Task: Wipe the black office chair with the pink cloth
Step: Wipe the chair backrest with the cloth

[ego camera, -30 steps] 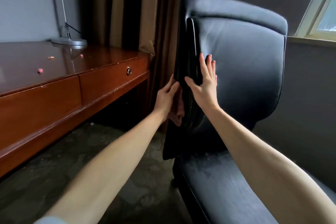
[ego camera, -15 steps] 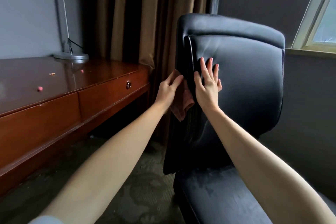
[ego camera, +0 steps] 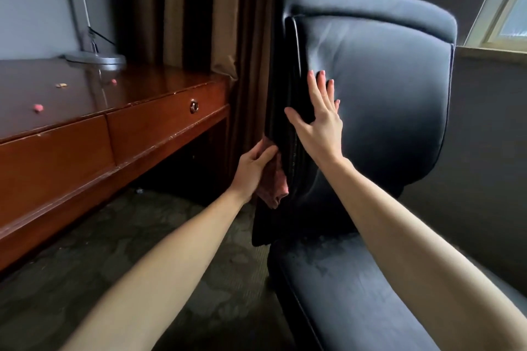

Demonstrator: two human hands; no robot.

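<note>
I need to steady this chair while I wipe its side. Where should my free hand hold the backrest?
Hold the backrest at its left edge, coming from the front: right hand flat on the cushion, thumb hooked round the seam, opposing the left hand pressing the pink cloth.

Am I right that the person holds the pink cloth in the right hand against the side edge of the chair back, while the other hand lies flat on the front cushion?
Not quite: the pink cloth is in the left hand, not the right. The head view shows it pressed against the side edge of the black office chair, while the right hand lies flat and open on the front cushion.
</note>
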